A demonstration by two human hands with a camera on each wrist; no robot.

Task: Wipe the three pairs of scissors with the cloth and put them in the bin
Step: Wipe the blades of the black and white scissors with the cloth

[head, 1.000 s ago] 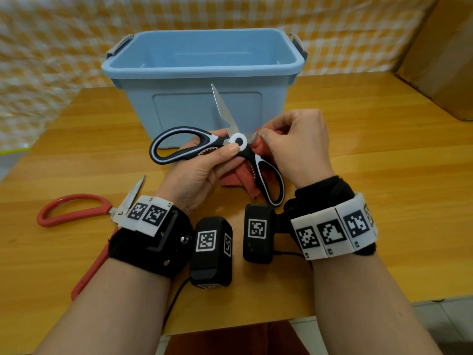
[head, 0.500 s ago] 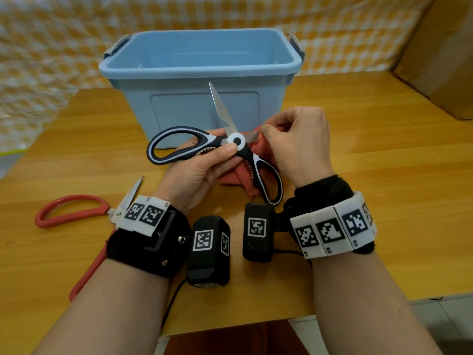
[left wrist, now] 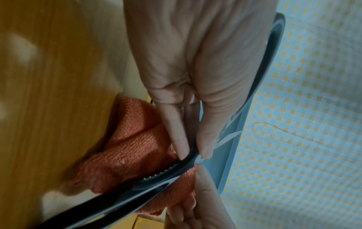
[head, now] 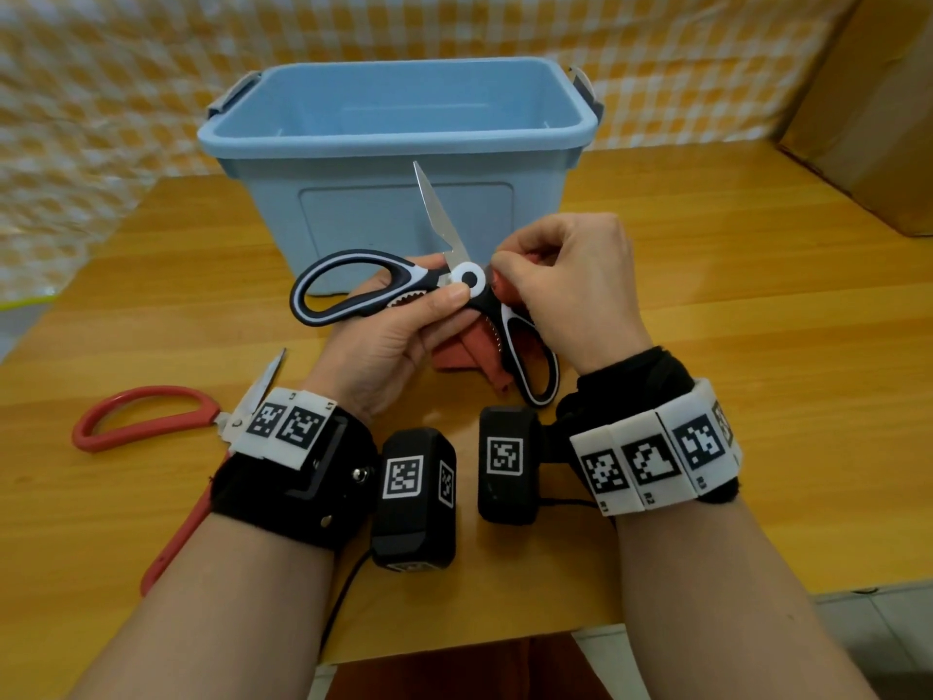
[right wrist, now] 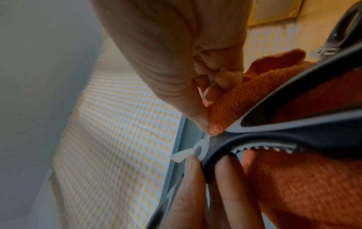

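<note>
Black-and-white kitchen scissors point(head: 404, 280) are spread wide, one blade pointing up in front of the blue bin point(head: 399, 138). My left hand point(head: 404, 330) pinches them by the handle just below the white pivot, thumb on top. My right hand point(head: 565, 290) pinches the orange cloth point(head: 464, 353) against the other blade, which is hidden under cloth and fingers. In the left wrist view the cloth point(left wrist: 135, 148) bunches under the black handle point(left wrist: 176, 168). In the right wrist view the cloth point(right wrist: 305, 178) lies behind the toothed handle point(right wrist: 274, 139). Red-handled scissors point(head: 146, 421) lie on the table at the left.
The bin stands open at the back of the wooden table point(head: 732, 315). A cardboard box point(head: 878, 108) sits at the far right. A yellow checked cloth point(head: 101, 93) hangs behind. The table's near edge runs just below my forearms.
My right hand with the cloth has slid in along the blade toward the pivot. The scissors stay held in the same spot by my left hand.
</note>
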